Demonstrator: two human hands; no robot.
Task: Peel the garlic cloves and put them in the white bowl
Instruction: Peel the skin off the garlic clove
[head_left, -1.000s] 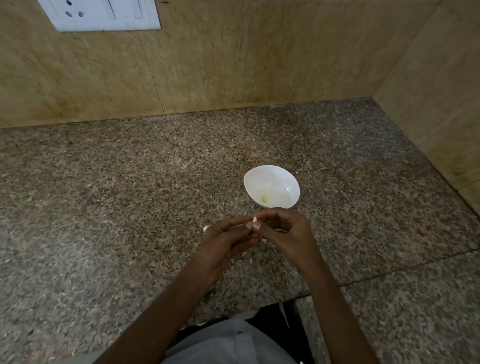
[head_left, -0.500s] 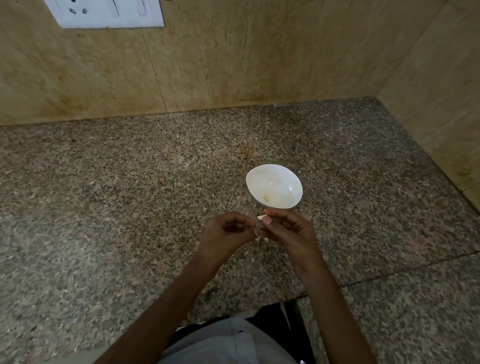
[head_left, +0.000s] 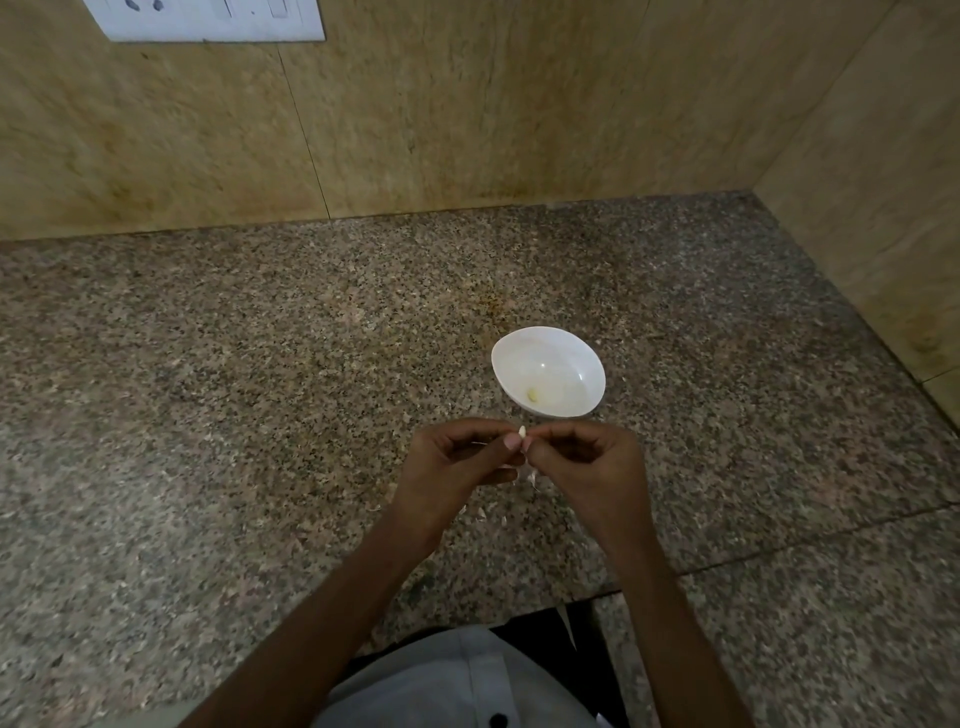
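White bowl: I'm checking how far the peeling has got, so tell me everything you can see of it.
The white bowl is small, round, shallow and glossy, like ceramic or plastic. It stands upright on the speckled granite counter. One pale yellowish clove lies inside near its front wall; nothing else shows in it. The left hand and right hand, pinching a second clove together, are just in front, not touching it.

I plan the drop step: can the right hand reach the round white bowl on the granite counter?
Probably yes. The right hand, pinching a small pale garlic clove with the left hand, is just short of the round white bowl, and nothing stands between them on the speckled granite counter.
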